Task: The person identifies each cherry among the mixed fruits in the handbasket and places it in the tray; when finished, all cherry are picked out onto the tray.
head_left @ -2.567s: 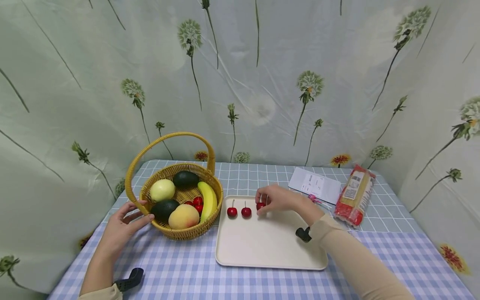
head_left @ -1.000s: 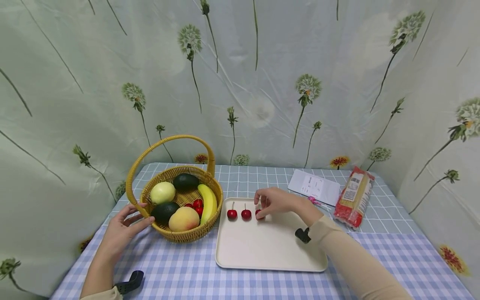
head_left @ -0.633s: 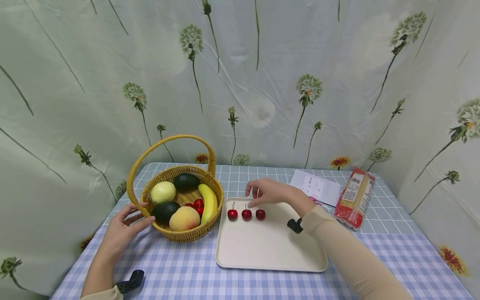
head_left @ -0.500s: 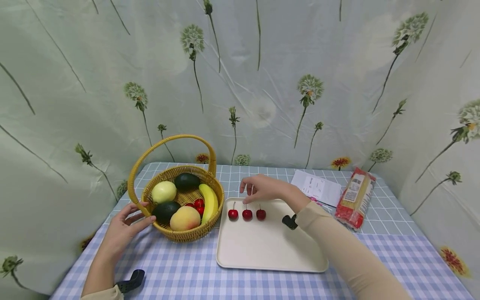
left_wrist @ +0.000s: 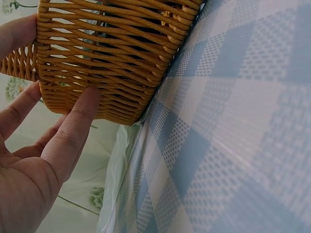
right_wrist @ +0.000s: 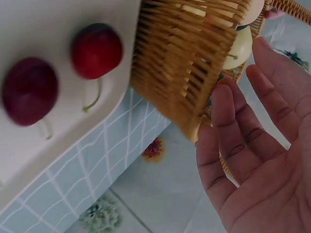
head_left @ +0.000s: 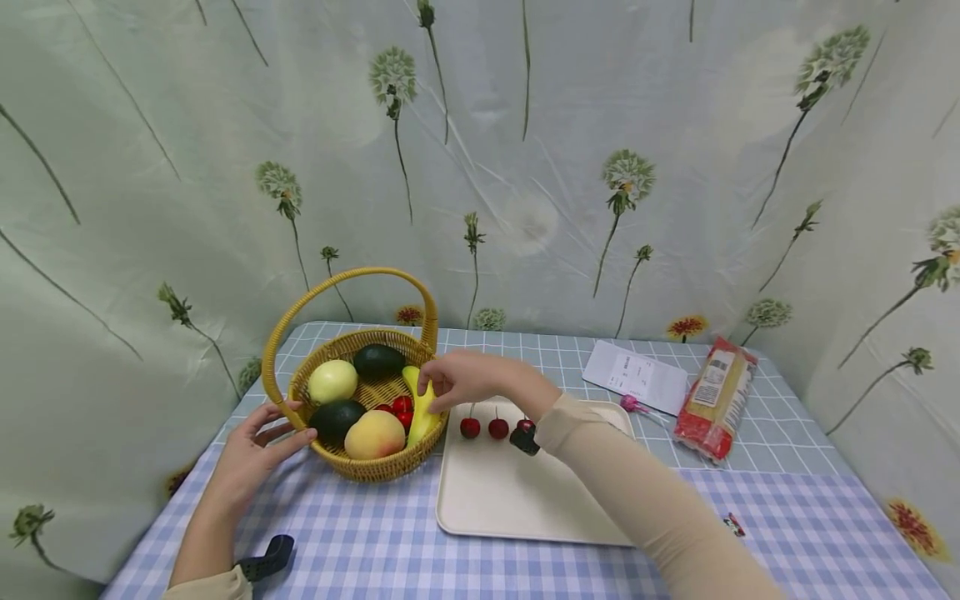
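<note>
A wicker basket (head_left: 360, 471) (left_wrist: 112, 53) (right_wrist: 189, 58) holds a pale round fruit (head_left: 332, 381), two avocados, a peach (head_left: 372, 434), a banana (head_left: 422, 410) and some cherries (head_left: 401, 406). My left hand (head_left: 255, 454) (left_wrist: 43, 145) rests straight fingers against the basket's left wall. My right hand (head_left: 457, 379) (right_wrist: 252, 160) hovers over the basket's right rim above the banana, fingers relaxed and holding nothing. Three cherries (head_left: 470, 427) (right_wrist: 96, 50) lie in a row at the far edge of the cream tray (head_left: 517, 500) (right_wrist: 43, 24); the rightmost is partly hidden by my wrist.
A white paper slip (head_left: 636, 377), a pink lollipop (head_left: 632, 405) and a red packet of noodles (head_left: 712, 396) lie at the back right of the checked tablecloth (head_left: 360, 542). A small red item (head_left: 733, 523) lies right of the tray. A flowered curtain hangs close behind.
My right hand let go of the third cherry on the tray and moved left to the basket's right rim. The left hand stayed against the basket.
</note>
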Demonstrator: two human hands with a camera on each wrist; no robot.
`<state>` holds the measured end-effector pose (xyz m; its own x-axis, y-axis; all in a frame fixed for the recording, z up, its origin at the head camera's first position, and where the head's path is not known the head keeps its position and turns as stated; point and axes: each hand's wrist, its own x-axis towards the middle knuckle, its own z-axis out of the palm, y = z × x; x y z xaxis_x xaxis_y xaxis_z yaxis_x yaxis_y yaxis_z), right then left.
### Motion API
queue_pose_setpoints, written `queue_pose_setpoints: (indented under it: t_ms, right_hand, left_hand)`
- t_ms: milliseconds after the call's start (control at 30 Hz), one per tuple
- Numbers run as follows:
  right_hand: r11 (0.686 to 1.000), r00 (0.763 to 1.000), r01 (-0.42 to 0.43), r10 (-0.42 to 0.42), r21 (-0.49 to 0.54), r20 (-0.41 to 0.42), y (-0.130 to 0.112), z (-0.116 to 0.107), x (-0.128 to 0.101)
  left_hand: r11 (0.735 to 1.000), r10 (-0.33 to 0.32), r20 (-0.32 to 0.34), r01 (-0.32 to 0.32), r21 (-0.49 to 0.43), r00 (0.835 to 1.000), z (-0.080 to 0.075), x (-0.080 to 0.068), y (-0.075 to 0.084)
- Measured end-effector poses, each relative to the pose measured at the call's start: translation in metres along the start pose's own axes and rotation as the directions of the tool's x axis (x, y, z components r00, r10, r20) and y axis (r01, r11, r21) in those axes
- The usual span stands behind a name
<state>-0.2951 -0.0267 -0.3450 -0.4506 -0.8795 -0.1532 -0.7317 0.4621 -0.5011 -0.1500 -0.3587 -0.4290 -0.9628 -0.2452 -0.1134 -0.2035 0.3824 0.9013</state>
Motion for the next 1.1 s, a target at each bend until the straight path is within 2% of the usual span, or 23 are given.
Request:
queue_pose_setpoints:
  t_ms: [200, 400, 767, 867, 1100]
  right_hand:
    - [1.000, 0.999, -0.010, 0.011, -0.030, 0.048, -0.011, 0.000, 0.023]
    - [0.997, 0.991, -0.067, 0.071, -0.045, 0.111, -0.017, 0.003, 0.042]
    - [0.975, 0.956, -0.188, 0.209, -0.116, 0.205, -0.029, 0.002, 0.065]
    - [0.969, 0.940, -0.230, 0.246, -0.092, 0.236, -0.031, 0.001, 0.069]
    - [0.914, 0.876, -0.389, 0.405, -0.110, 0.262, -0.044, 0.000, 0.074]
  left_hand:
    - [1.000, 0.007, 0.000, -0.007, -0.007, 1.000, 0.000, 0.000, -0.001]
    - [1.000, 0.023, 0.000, -0.023, -0.008, 1.000, 0.000, 0.000, -0.002]
    - [0.999, 0.031, 0.008, -0.031, -0.015, 0.999, -0.002, 0.002, -0.004]
    - [0.999, 0.039, 0.008, -0.039, -0.011, 0.999, -0.002, 0.002, -0.004]
    - [0.999, 0.035, 0.011, -0.035, -0.012, 0.999, -0.003, 0.001, -0.002]
